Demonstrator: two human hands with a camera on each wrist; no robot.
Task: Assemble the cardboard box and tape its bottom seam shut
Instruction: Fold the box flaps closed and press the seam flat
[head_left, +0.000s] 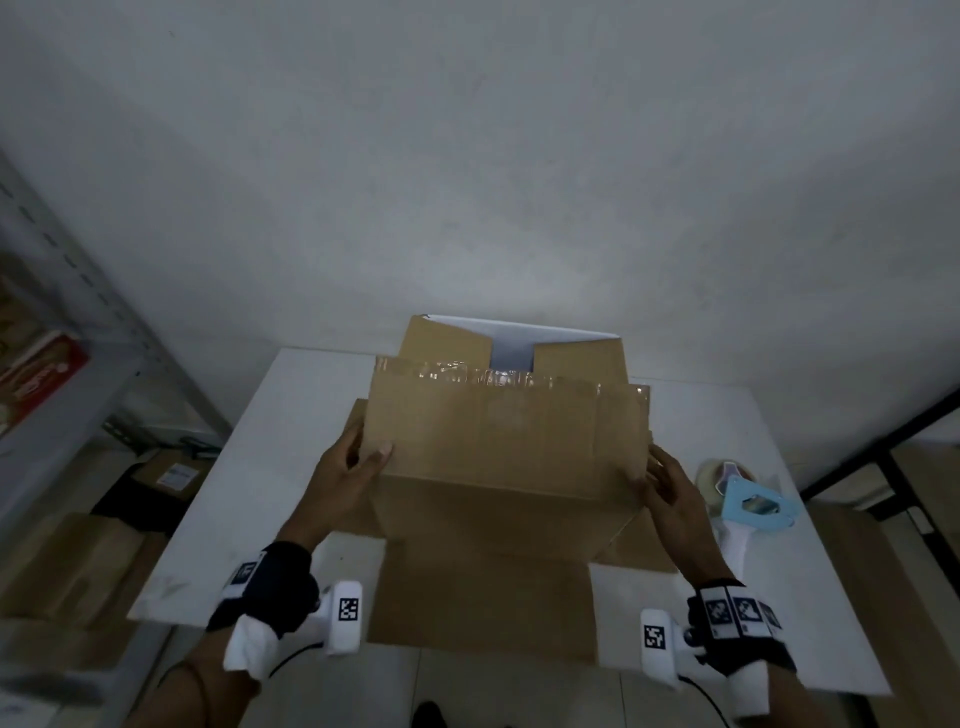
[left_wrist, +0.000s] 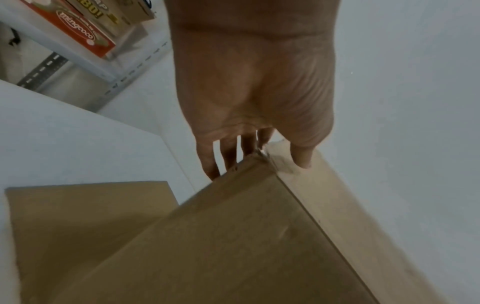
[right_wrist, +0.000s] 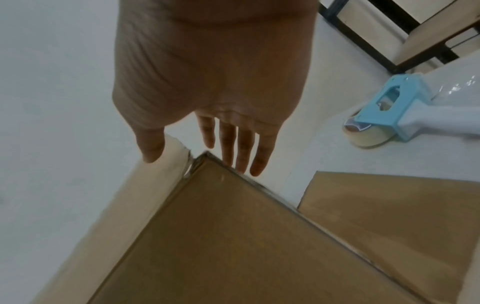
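Box (head_left: 506, 499) stands on the white table (head_left: 249, 499), its top flaps only partly folded, and one near flap (head_left: 506, 431) with old tape on its edge stands up. Left hand (head_left: 345, 480) holds the flap's left corner, thumb in front and fingers behind; right hand (head_left: 670, 491) holds the right corner the same way. I think the flap should go down now, both hands pushing evenly so it lands flat (a crooked flap leaves a gap). A tape gun (head_left: 740, 501) lies near the right hand. A grey wall is behind, shelves (head_left: 67, 312) on the left.
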